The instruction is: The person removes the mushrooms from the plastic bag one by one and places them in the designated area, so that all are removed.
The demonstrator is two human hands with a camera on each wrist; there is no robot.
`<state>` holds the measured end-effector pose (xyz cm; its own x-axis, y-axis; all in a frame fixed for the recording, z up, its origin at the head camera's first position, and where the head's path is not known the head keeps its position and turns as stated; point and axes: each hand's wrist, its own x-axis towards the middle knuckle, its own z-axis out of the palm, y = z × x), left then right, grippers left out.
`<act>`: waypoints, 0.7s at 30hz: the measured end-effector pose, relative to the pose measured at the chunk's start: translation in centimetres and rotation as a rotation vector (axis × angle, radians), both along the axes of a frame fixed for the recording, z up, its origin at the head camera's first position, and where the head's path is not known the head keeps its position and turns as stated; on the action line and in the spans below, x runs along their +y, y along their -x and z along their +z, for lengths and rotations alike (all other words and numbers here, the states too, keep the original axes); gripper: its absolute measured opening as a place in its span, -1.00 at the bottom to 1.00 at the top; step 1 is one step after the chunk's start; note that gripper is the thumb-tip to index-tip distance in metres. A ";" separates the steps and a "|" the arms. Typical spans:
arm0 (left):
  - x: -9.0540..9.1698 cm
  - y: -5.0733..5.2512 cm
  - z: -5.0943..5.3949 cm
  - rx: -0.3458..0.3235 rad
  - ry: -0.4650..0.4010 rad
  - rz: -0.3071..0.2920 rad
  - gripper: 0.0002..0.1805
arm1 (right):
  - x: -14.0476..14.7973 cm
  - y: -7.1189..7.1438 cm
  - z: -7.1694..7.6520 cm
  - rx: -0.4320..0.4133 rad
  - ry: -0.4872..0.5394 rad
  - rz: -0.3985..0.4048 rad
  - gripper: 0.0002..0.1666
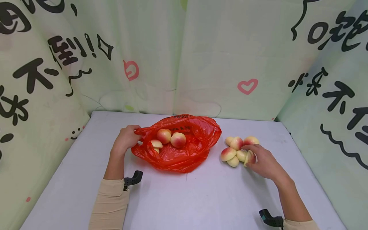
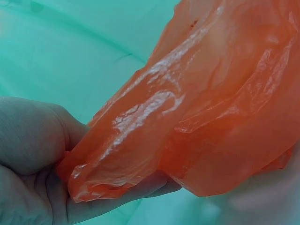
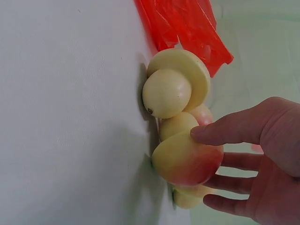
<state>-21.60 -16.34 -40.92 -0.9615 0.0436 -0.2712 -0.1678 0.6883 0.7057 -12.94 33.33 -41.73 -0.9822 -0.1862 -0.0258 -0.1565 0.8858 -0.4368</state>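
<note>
My left hand (image 1: 126,139) grips the left rim of a red plastic bag (image 1: 184,164). The left wrist view shows the bag's thin film (image 2: 131,126) pinched between thumb and fingers. Inside the open bag lie several toy-like mushrooms (image 1: 178,140) with red-and-yellow caps. At the right, my right hand (image 1: 264,161) holds a mushroom (image 3: 187,159) by its red-and-yellow cap, thumb on the near side and fingers behind. Other mushrooms (image 1: 228,154) with pale bulbous stems cluster against it on the table. Part of the cluster is hidden behind the hand.
A white table (image 1: 172,204) carries the bag and the mushroom cluster, with a gap between the two. Pale green curtains (image 1: 224,57) with black characters and pink hearts stand behind the table and on both sides.
</note>
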 end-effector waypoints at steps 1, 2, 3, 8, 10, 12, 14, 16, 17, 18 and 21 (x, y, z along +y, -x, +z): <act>0.0 0.0 0.0 0.001 0.001 0.000 -0.59 | 0.0 0.0 0.0 0.004 0.003 0.001 -0.29; 0.0 0.0 0.0 0.002 0.001 0.000 -0.59 | 0.0 -0.1 -0.1 0.012 0.006 0.004 -0.27; 0.0 0.0 0.0 0.002 0.001 0.000 -0.59 | 0.0 -0.1 -0.1 0.017 0.012 0.004 -0.26; 0.0 -0.1 0.0 -0.002 -0.002 0.003 -0.59 | 0.0 -0.2 -0.2 0.029 0.029 0.005 -0.22; 0.0 -0.1 0.0 -0.004 -0.003 0.004 -0.59 | -0.1 -0.2 -0.1 0.025 0.034 0.006 -0.24; 0.0 -0.1 0.0 -0.005 -0.004 0.005 -0.59 | -0.2 -0.2 0.0 0.025 0.033 0.002 -0.28; -0.1 -0.1 0.0 -0.002 -0.003 0.004 -0.60 | -0.2 -0.3 0.0 0.035 0.029 0.004 -0.34; -0.1 0.0 0.0 0.002 -0.001 0.003 -0.62 | -0.4 -0.4 0.2 0.053 0.024 0.008 -0.37; -0.1 0.0 0.0 0.002 -0.001 0.002 -0.62 | -0.4 -0.4 0.3 0.067 0.022 0.014 -0.39; -0.1 0.0 0.0 0.003 -0.001 0.001 -0.62 | -0.5 -0.4 0.3 0.080 0.023 0.019 -0.40; -0.1 0.0 0.0 0.002 -0.002 0.001 -0.61 | -0.8 -0.5 0.6 0.106 0.040 0.029 -0.37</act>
<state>-21.59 -16.40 -40.94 -0.9622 0.0429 -0.2690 -0.1671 0.6868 0.7073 -12.48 32.52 -41.12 -0.9733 -0.2131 0.0855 -0.2285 0.8626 -0.4513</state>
